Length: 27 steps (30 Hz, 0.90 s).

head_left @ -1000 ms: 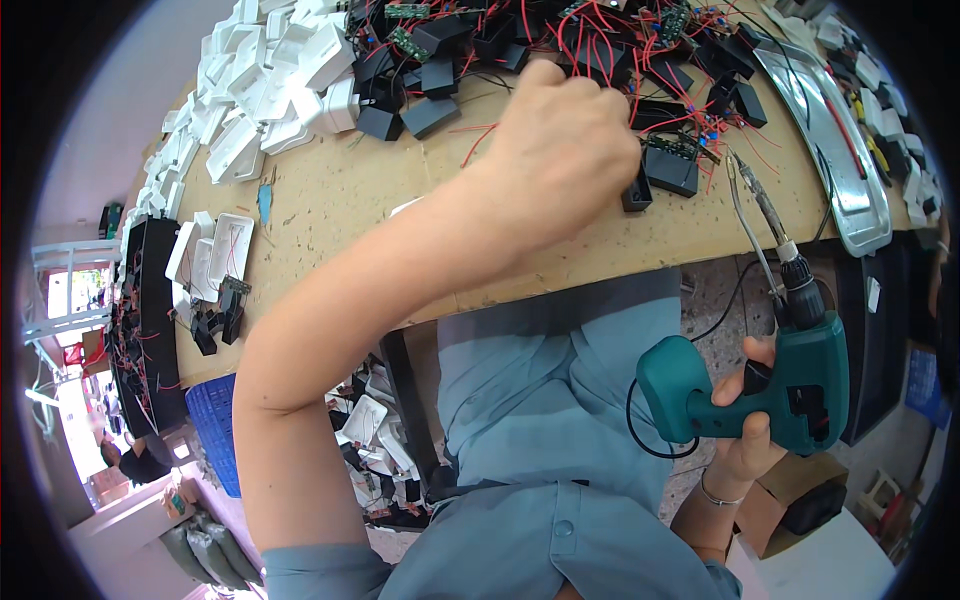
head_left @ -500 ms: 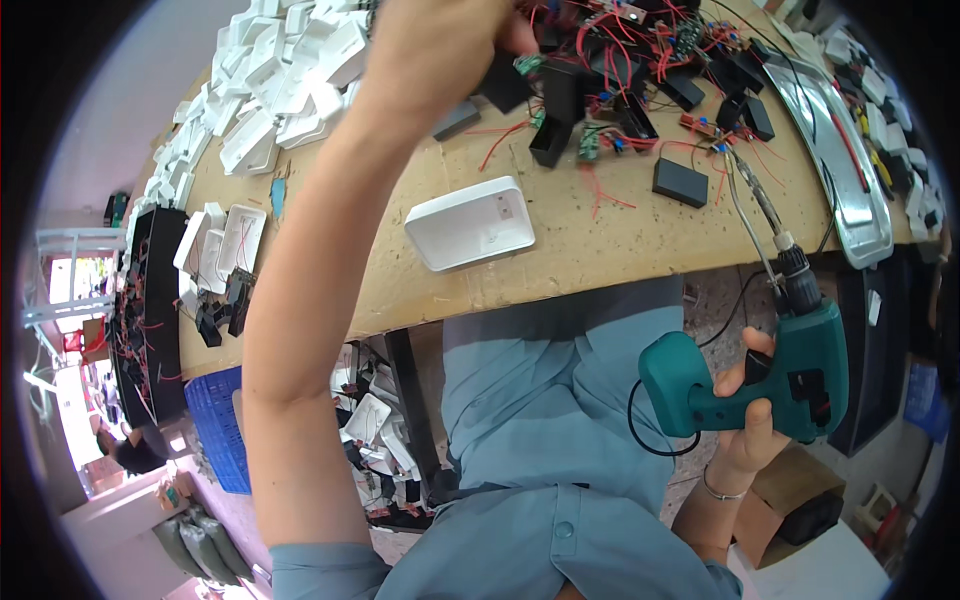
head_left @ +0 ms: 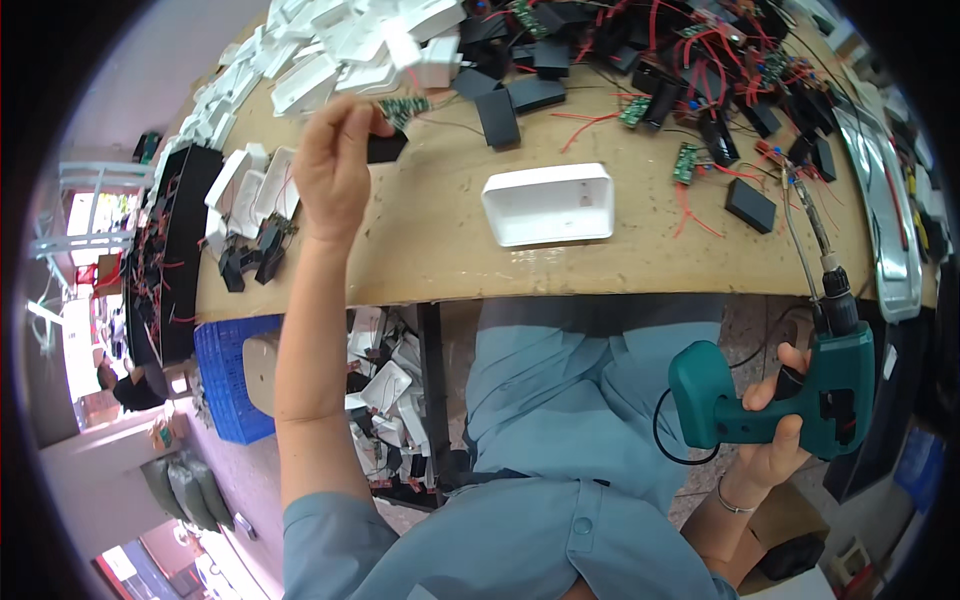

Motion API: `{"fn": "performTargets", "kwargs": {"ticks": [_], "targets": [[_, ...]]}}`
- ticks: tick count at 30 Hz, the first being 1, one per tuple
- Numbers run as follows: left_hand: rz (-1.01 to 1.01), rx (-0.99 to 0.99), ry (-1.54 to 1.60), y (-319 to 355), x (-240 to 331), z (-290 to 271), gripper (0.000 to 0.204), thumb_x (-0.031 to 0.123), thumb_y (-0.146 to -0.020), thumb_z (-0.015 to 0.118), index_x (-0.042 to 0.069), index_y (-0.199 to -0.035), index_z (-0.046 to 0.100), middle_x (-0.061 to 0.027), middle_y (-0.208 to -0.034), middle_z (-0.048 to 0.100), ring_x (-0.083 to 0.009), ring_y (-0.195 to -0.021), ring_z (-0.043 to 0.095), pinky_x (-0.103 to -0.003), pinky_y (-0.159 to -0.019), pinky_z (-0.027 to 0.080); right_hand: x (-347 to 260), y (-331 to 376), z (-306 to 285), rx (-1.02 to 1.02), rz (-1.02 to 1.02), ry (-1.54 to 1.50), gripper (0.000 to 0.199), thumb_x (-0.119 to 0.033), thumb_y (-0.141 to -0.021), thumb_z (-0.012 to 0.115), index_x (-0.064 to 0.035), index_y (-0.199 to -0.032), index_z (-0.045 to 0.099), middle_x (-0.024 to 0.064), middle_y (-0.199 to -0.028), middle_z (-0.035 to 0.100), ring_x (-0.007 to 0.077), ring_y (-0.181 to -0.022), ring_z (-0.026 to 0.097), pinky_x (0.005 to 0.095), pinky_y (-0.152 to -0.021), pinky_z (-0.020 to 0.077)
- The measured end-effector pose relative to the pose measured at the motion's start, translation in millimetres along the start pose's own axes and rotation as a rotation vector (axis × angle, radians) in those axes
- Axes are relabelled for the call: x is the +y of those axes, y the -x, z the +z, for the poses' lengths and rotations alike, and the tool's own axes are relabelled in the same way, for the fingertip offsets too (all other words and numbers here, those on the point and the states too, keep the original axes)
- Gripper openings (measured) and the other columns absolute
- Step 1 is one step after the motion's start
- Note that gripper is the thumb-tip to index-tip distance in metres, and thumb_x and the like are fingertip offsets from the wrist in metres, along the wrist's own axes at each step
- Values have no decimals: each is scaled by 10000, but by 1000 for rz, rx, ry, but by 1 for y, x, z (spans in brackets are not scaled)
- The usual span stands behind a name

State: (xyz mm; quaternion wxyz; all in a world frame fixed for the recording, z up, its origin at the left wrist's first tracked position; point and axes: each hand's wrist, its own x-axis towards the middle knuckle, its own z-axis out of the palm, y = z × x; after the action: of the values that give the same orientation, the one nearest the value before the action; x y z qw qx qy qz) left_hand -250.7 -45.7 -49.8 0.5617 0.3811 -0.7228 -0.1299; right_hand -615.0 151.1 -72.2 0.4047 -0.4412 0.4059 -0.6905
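My left hand [head_left: 338,170] is raised over the left part of the table. Its fingers are closed on a small black plastic box [head_left: 388,148], with a green circuit board [head_left: 402,110] right above it. In my right hand [head_left: 780,435], in front of the table edge at the right, is a teal soldering gun [head_left: 838,385], its metal tip and a thin bent tube pointing up over the tabletop. Between the hands a white plastic case [head_left: 548,218] lies on the table, its hollow side showing.
White cases [head_left: 340,45] are heaped at the back left. Black boxes, boards and red wires [head_left: 700,60] pile up at the back right, beside a metal tray [head_left: 905,270]. A few white cases [head_left: 232,180] sit at the left edge. A blue crate [head_left: 232,385] stands below.
My left hand has come back from the parts pile toward the left, now with the black box and board. The view has shifted; my right hand still holds the soldering gun.
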Motion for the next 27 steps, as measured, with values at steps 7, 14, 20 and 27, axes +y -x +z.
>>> {"fn": "performTargets", "kwargs": {"ticks": [7, 14, 20, 27], "targets": [[-15, -386, -250, 36, 21, -35, 95, 75, -843, 518, 7, -889, 564, -67, -787, 586, -105, -662, 541, -229, -613, 427, 3, -6, 13, -125, 27, -57, 604, -284, -824, 574, 56, -1244, 304, 219, -1189, 438, 128, -714, 507, 240, -608, 468], [-487, 219, 520, -5, -7, -41, 163, 153, -907, 421, 0, -938, 470, -145, -840, 586, -136, -544, 525, -259, -559, 442, 6, -9, 28, -134, 39, -62, 639, -293, -799, 608, 61, -1237, 306, 242, -1147, 460, 140, -695, 550, 241, -556, 480], [-511, 327, 732, -56, 2, -36, 131, 169, -910, 430, 58, -905, 499, -21, -711, 540, -64, -442, 423, -187, -441, 366, 2, -8, 27, -181, 25, -54, 599, -260, -826, 573, 58, -1242, 283, 221, -1179, 440, 126, -699, 502, 224, -589, 467], [-591, -98, 63, -70, 2, -24, 150, 154, -900, 444, 19, -863, 497, -4, -569, 474, -70, -423, 421, -193, -421, 359, 2, -6, 27, -160, 22, -39, 598, -272, -829, 568, 61, -1239, 287, 226, -1174, 443, 124, -695, 502, 224, -581, 455]]}}
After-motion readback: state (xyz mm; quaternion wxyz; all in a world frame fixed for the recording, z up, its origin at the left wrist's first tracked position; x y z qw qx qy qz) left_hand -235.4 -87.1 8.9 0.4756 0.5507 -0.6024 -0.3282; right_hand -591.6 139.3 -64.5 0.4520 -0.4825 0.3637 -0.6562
